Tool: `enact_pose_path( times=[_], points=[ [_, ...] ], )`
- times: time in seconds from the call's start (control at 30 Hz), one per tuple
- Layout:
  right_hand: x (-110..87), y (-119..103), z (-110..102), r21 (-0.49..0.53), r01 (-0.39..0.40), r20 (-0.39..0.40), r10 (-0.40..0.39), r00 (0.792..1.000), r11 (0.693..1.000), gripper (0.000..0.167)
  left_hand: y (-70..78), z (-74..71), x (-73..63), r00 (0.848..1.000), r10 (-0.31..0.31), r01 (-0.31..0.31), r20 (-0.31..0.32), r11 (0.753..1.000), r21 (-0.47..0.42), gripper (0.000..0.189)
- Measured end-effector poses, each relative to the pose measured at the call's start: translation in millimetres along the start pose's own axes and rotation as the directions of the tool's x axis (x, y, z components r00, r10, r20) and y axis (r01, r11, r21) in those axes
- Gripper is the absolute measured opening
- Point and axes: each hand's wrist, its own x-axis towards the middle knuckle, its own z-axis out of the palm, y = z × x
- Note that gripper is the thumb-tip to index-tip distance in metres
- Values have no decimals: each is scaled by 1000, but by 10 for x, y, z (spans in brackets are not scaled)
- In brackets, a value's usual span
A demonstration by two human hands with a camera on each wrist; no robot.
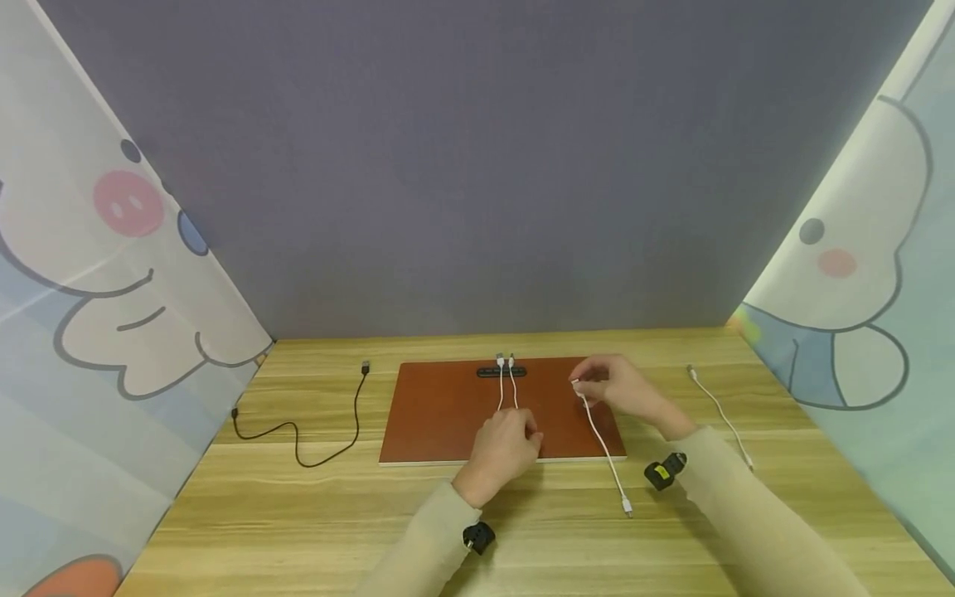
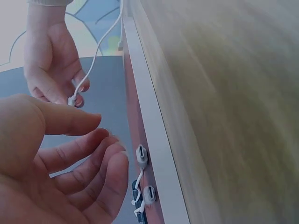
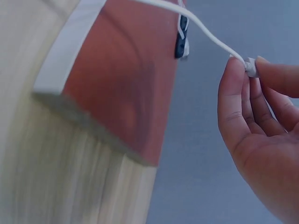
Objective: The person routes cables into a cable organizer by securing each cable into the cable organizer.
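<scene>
A brown-red board (image 1: 440, 410) with a white front edge lies on the table. Toward its back sits a black cable clip strip (image 1: 488, 373), with two white cables (image 1: 501, 390) laid through it. Their small oval-tipped plugs (image 2: 142, 155) show near the board's front edge in the left wrist view. Above that front edge hovers my left hand (image 1: 507, 444), its fingers loosely bent around nothing. Over the board's right side, my right hand (image 1: 615, 385) pinches one plug of another white charging cable (image 1: 597, 431) between thumb and fingertips. That cable hangs forward, its other end past the board's front edge.
A black USB cable (image 1: 297, 435) lies in curves on the wooden table (image 1: 298, 514) left of the board. Right of the board, beyond my right forearm, lies another white cable (image 1: 724, 414). A grey panel (image 1: 477, 207) rises behind the table, with printed curtains (image 1: 836, 332) at both sides.
</scene>
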Motion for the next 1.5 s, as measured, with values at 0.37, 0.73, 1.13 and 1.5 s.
enact_pose_path(
  times=[0.37,0.73,1.13,1.5],
  points=[
    [22,-265,166,39,46,-18,-45,999,998,14,-8,49,-3,999,18,-9,40,976,-217,7],
    [76,-492,295,87,97,-42,-94,995,991,15,5,111,-44,989,88,-27,119,898,-440,16],
    [221,-682,314,69,123,-74,-118,990,990,16,-27,134,-96,992,113,-73,62,889,-452,7],
    [415,-693,287,80,143,-128,-133,983,986,14,-73,28,-173,998,64,-61,-8,903,-425,5]
  ],
)
